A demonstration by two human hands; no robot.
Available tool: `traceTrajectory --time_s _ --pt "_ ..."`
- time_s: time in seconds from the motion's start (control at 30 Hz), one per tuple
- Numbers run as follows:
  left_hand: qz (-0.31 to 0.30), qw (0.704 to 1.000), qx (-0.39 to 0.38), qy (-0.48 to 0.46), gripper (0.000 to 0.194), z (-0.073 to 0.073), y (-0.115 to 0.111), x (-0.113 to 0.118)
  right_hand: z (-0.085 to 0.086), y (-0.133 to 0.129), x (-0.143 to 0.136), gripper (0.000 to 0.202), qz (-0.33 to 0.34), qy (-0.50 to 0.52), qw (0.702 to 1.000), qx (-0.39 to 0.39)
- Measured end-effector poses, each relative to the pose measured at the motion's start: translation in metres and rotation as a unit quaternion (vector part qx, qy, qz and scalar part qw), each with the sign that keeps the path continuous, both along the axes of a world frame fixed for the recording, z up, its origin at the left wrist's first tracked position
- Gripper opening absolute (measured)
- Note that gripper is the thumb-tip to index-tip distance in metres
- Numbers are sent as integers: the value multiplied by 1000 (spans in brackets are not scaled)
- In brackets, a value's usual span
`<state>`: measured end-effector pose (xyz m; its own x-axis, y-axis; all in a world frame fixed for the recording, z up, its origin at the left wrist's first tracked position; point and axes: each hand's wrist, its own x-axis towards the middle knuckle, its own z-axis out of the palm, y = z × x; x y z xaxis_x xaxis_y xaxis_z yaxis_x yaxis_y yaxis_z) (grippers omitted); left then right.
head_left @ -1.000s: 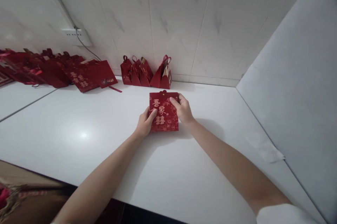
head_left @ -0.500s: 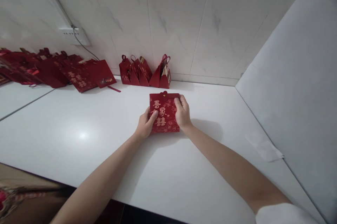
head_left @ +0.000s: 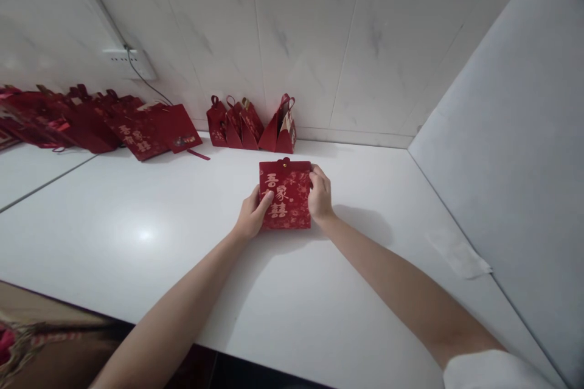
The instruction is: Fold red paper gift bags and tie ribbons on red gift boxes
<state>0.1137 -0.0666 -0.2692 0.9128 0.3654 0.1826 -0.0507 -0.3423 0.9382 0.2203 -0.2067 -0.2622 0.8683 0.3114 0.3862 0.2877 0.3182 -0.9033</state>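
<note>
Bag (head_left: 295,201), red, over the counter (head_left: 182,194): I see the left hand (head_left: 250,215) with its grip closed on one edge; the right hand (head_left: 320,195) curls at the other, hold unclear. It looks flat, not opened out like the peaked bags (head_left: 250,127) behind.

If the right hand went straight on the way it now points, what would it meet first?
Probably the red packet, whose right edge the right hand seems to touch; depth there is hard to judge.

An indoor work corner, judging by the white worktop (head_left: 342,316), tiled wall (head_left: 301,30) and power socket (head_left: 131,64).
</note>
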Motion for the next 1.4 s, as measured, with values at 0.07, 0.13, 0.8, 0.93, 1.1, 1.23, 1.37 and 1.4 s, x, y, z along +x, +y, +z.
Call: traceTrajectory --time_s 0.07,0.13,0.8,0.93,1.1,1.23,1.37,1.4 --pt "1 1000 6 -2 47 0 0 0 6 -3 6 29 7 9 1000 15" --pt "4 1000 8 -5 47 1 0 0 15 -8 15 28 9 4 1000 13" --pt "-35 999 -26 4 52 1 0 -1 51 -40 40 32 193 43 965 -171" --pt "-42 999 -26 7 52 0 0 -2 50 -39 38 28 174 22 970 -171" --pt "7 995 81 -55 50 4 4 -5 56 -38 30 27 192 -40 971 -139" --pt "45 978 166 -117 43 15 13 -7 60 -40 24 27 193 -98 966 -140" --pt "87 981 124 -125 47 19 27 -5 46 -36 24 56 228 -115 940 -225" --pt "108 980 106 -128 49 18 32 -4 39 -34 24 65 246 -101 936 -231"
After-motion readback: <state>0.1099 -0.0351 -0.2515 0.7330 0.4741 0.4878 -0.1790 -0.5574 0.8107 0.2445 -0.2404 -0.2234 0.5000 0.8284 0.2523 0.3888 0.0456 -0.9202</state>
